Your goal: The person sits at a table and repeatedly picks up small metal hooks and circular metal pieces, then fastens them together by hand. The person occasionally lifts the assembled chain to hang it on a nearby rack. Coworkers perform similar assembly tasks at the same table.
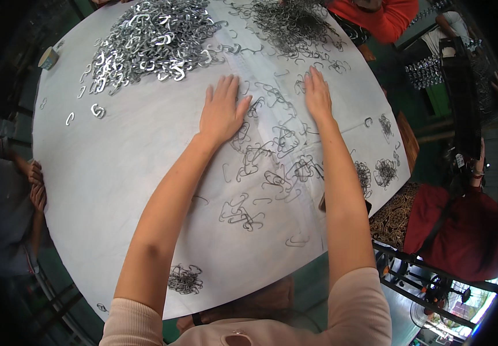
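Bare white table point(116, 173) stretches wide open left of the left hand point(221, 111). Ahead, a heap of flat silver hooks point(148, 40) and a tangle of thin wire hooks point(292, 26) block the far edge. Scattered wire hooks point(272, 167) clutter the strip between both forearms, up to the right hand point(317, 95).

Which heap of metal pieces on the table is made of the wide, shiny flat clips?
The heap of flat clips at the far left, beyond the left hand. The far heap of wire hooks, ahead of the right hand, is thinner, darker wire.
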`<state>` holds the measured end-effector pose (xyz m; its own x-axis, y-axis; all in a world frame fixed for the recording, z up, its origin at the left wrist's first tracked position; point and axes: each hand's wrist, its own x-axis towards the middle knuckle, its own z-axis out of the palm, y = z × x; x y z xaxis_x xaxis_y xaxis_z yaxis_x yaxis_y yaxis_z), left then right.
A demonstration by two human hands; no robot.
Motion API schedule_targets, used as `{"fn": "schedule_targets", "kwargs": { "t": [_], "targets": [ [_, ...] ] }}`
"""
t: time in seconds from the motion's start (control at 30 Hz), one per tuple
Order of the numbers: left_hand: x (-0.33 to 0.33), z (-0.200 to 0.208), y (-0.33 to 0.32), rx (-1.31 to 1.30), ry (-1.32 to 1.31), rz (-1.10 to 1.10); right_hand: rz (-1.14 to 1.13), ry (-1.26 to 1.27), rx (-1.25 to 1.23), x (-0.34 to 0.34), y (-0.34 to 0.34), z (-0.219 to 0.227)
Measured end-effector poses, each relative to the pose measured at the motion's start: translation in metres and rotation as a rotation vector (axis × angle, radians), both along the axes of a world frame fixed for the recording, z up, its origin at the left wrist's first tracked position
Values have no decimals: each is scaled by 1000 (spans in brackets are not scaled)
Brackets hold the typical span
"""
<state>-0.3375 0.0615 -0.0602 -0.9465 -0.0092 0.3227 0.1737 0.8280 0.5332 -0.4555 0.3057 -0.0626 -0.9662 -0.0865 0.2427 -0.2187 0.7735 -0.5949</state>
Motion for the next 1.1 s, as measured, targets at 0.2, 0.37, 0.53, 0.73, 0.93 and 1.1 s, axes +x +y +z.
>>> {"fn": "schedule_targets", "kwargs": {
  "t": [0.2,0.37,0.53,0.73,0.93,1.1],
  "targets": [
    [-49,-2,9,71,3,-175,44,-120,-388,-10,29,9],
    [-85,-4,38,-117,-27,-289,171,-11,70,-7,15,-1],
    [-58,0,42,-34,-59,-600,423,62,33,37,-10,-10],
    [63,53,-5,245,-357,-735,728,-228,-64,147,-20,39],
    [149,39,-64,283,-72,-125,211,-11,111,180,11,57],
    [148,-2,-50,-240,-52,186,-278,-168,296,201,-7,18]
  ]
}}
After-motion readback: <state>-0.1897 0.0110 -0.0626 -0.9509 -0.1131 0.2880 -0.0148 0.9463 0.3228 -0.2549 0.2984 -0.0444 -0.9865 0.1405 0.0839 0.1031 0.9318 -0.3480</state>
